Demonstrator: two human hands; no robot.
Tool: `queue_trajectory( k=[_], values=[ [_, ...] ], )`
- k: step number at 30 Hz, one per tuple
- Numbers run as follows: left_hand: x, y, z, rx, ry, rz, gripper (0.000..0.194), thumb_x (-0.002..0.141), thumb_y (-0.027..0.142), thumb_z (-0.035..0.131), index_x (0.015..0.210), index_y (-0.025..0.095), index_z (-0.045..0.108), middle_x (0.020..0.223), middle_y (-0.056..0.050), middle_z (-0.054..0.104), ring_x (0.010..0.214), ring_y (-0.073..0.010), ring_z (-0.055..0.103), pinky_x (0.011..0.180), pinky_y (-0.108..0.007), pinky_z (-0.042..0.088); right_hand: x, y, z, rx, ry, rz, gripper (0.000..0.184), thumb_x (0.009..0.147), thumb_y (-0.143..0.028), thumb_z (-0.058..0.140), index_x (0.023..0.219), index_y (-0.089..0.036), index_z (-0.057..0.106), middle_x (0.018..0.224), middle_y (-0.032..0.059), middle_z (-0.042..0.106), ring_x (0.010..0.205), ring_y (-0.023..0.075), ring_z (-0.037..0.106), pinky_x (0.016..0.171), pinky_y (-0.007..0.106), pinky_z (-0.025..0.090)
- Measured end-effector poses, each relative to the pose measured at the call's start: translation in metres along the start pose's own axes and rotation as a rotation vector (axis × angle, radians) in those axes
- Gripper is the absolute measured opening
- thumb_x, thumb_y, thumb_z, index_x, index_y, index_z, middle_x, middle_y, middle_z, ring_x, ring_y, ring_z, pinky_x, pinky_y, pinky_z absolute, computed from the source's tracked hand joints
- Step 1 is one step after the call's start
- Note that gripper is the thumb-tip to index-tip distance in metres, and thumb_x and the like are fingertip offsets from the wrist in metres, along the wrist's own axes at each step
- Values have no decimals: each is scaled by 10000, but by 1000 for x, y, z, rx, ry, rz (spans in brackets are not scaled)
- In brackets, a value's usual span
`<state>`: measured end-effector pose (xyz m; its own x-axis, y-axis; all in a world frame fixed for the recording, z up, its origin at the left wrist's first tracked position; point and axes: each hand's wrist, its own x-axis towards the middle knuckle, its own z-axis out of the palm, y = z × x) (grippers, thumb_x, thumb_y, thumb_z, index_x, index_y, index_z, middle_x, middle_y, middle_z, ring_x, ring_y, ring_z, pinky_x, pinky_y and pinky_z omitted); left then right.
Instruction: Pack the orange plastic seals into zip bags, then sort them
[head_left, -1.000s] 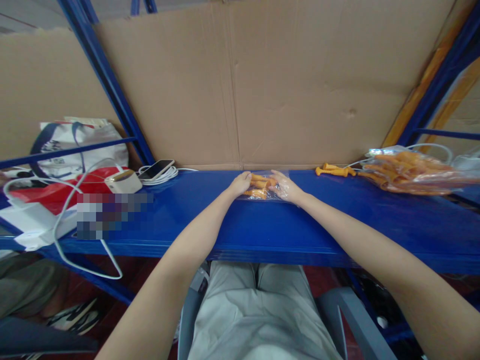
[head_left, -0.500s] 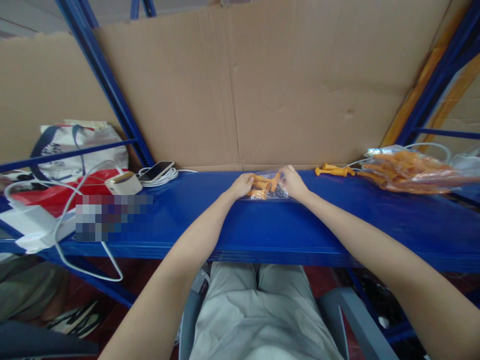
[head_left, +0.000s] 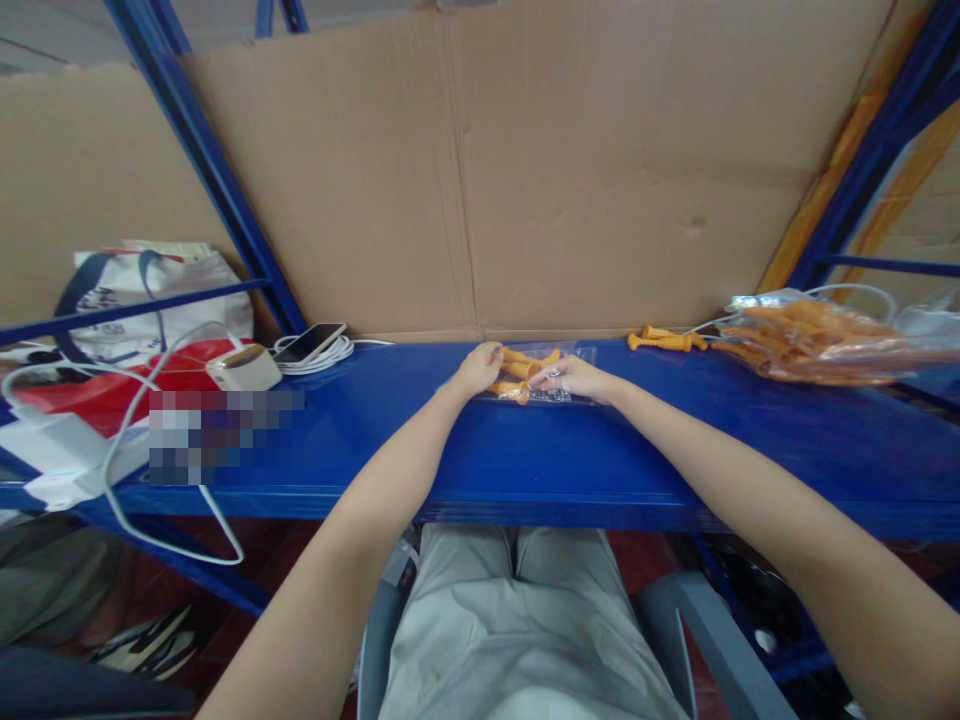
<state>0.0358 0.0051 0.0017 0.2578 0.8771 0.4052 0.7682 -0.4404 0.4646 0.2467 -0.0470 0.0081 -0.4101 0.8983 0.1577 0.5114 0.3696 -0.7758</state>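
Observation:
A clear plastic bag (head_left: 561, 352) lies on the blue shelf top in front of me, with several orange plastic handle-like pieces (head_left: 523, 368) in it. At the bag's left end, my left hand (head_left: 480, 370) is closed on the plastic, its fingertips against the ends of the pieces. From the right, my right hand (head_left: 576, 377) reaches over the bag, thumb and fingers pinched at the end of one orange piece. Whether those fingers are inside the bag or on top of it, I cannot tell.
To the right lie loose orange pieces (head_left: 666, 340) beside a large clear bag of similar pieces (head_left: 806, 340). On the left are a phone (head_left: 315, 343), a white power bank (head_left: 244, 369), cables and a red bag (head_left: 180, 368). Cardboard (head_left: 600, 180) stands behind.
My right hand has come down and left from the bag's upper right corner to the pieces' ends. The piece that stood up there now lies flatter. My left hand stays put.

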Motion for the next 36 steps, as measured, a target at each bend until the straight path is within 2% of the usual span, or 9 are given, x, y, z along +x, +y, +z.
queue_trajectory(
  k=[2, 5, 13, 16, 20, 22, 24, 30, 36],
  values=[
    [0, -1, -1, -5, 38, 13, 260, 930, 172, 468, 1107, 155, 659, 1246, -112, 703, 1187, -225, 636, 1092, -361, 449, 0, 0, -1, 69, -20, -15, 220, 761, -120, 673, 894, -213, 821, 1064, 47, 773, 1017, 197, 687, 1018, 394, 499],
    [2, -4, 0, -6, 77, 46, 125, 907, 171, 512, 892, 196, 634, 1061, -78, 732, 1064, -219, 665, 1003, -348, 502, 0, 2, 0, 135, -29, -4, 212, 748, -135, 686, 880, -228, 824, 1107, 43, 768, 1086, 218, 675, 1071, 432, 467],
    [5, -10, 6, 9, -9, 115, 176, 805, 119, 559, 658, 203, 511, 859, -55, 662, 945, -210, 639, 918, -342, 511, 2, 2, 4, 169, 67, 50, 181, 723, -179, 731, 878, -218, 817, 1010, 31, 783, 1039, 230, 698, 1047, 432, 492],
    [5, -11, 6, 6, -4, 113, 201, 803, 109, 553, 641, 208, 486, 861, -55, 647, 973, -214, 629, 931, -338, 498, 7, 4, 7, 178, 219, 70, 100, 739, -122, 691, 752, -177, 773, 856, 36, 774, 897, 191, 712, 955, 379, 548],
    [2, -8, 7, 29, 34, 44, 185, 804, 79, 551, 686, 208, 495, 939, -57, 647, 1003, -209, 621, 961, -344, 482, 13, 6, 8, 272, 407, 215, 200, 766, 1, 573, 717, -140, 706, 714, 58, 733, 682, 134, 676, 752, 278, 583],
    [0, -7, 6, 28, 57, -8, 189, 800, 65, 555, 700, 210, 489, 958, -59, 645, 989, -203, 619, 952, -340, 483, 14, 6, 8, 279, 410, 253, 222, 768, 21, 553, 745, -132, 712, 722, 64, 733, 673, 129, 671, 721, 256, 572],
    [0, -6, 5, 17, 72, -27, 206, 793, 58, 565, 699, 215, 472, 939, -58, 639, 967, -196, 617, 934, -326, 487, 13, 6, 8, 226, 384, 230, 239, 752, 28, 557, 763, -132, 734, 768, 58, 747, 727, 139, 682, 749, 254, 561],
    [3, -11, 4, 13, 84, 32, 227, 757, 55, 569, 655, 219, 450, 864, -52, 622, 906, -194, 612, 878, -315, 499, 12, 13, 9, 106, 307, 118, 245, 699, -31, 625, 833, -154, 789, 900, 18, 770, 887, 178, 688, 898, 311, 526],
    [11, -22, 10, 1, 49, 83, 205, 758, 61, 546, 626, 208, 490, 848, -59, 644, 894, -202, 623, 892, -326, 497, 15, 13, 5, 161, 308, 138, 233, 709, -49, 621, 810, -167, 794, 919, 36, 777, 867, 165, 689, 900, 311, 533]
  ],
)
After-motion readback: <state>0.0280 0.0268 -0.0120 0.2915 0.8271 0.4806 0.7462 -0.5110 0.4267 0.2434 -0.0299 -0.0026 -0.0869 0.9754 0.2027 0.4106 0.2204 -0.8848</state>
